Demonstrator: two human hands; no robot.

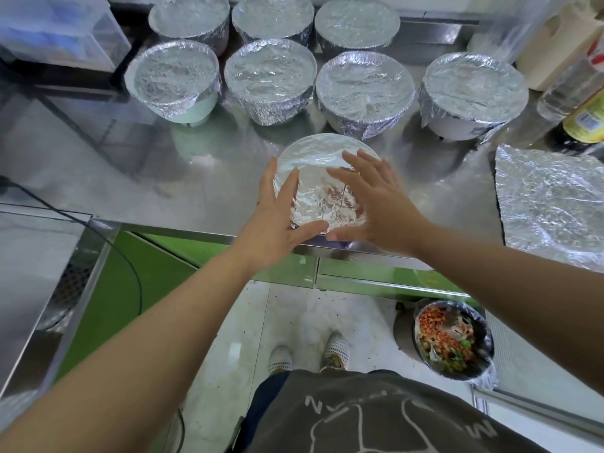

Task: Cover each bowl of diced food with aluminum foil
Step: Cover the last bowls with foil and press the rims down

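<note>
step: closing the foil point(327, 201) on the front bowl point(313, 152); it already lies over the top (near side hidden by the hands, so tuck there can't be judged)
bowl place: at the front edge of the counter point(212, 178), about midway along it
left hand point(277, 220): fingers straight and spread, along the bowl's left rim, gripping nothing; contact not clear
right hand point(379, 204): likewise flat and spread over the right rim, nothing held
done bowls point(271, 70): seven wrapped, two rows toward the back edge
spare sheet point(552, 197): flat at the right edge
next: likely press foil down round the rim, then push the bowl back to the rows
</note>
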